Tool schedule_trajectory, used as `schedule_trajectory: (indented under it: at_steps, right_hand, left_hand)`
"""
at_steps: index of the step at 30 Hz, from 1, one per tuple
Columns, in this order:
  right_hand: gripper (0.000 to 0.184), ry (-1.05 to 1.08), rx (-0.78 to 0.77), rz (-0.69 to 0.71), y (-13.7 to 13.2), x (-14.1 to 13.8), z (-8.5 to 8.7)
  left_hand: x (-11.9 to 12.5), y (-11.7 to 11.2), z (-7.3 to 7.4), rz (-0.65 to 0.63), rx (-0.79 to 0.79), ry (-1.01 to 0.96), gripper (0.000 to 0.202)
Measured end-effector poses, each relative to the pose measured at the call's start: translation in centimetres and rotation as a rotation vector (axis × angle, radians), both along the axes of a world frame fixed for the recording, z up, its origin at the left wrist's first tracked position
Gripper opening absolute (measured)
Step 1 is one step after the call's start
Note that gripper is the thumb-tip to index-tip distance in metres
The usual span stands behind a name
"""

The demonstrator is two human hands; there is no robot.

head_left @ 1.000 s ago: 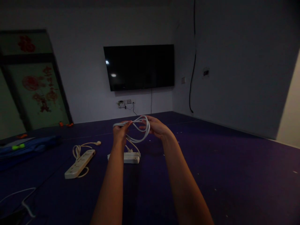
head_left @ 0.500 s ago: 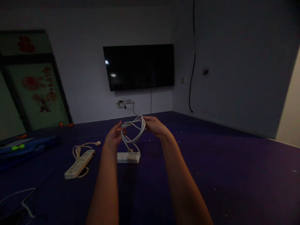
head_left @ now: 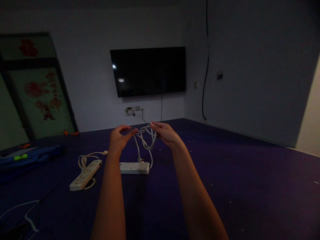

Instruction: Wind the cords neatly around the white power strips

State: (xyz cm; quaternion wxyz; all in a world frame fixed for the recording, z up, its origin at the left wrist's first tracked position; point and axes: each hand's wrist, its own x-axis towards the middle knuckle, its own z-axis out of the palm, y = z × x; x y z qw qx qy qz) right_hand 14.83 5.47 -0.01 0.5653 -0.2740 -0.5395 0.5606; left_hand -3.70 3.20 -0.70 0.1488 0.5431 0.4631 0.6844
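Note:
Both my hands are raised in front of me over a dark blue floor. My left hand (head_left: 119,137) pinches one end of a looped white cord (head_left: 147,139), and my right hand (head_left: 165,132) grips the same bundle from the other side. The cord hangs down to a white power strip (head_left: 134,168) that lies flat on the floor just below my hands.
A second white power strip (head_left: 85,174) with its coiled cord lies on the floor to the left. A blue bag (head_left: 30,156) sits at the far left, a thin white cable (head_left: 22,215) at bottom left. A dark wall-mounted television (head_left: 148,71) hangs ahead.
The wide cord loop has been drawn into a tighter bundle between my hands. My left hand moved left and up; the power strip below now shows more fully.

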Motion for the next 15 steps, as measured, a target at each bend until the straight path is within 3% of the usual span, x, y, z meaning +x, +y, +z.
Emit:
schedule_trajectory:
  at_steps: [3,6,10,15]
  right_hand:
    - [0.032,-0.053,0.014,-0.028,0.1,-0.5,-0.1]
    - [0.037,-0.102,0.072,-0.013,0.1,-0.6,-0.2]
    - [0.037,-0.176,0.229,0.004,-0.2,-0.6,0.0]
    - [0.043,-0.288,0.383,-0.168,-0.7,-1.3,0.3]
  left_hand:
    - [1.9,-1.2,0.7,-0.105,0.217,0.321,0.081]
    - [3.7,-1.4,0.5,-0.230,0.275,0.529,0.103]
    - [4.5,-0.1,-0.4,-0.321,0.330,0.642,0.111]
    - [4.0,1.0,-1.0,-0.274,0.359,0.641,0.107]
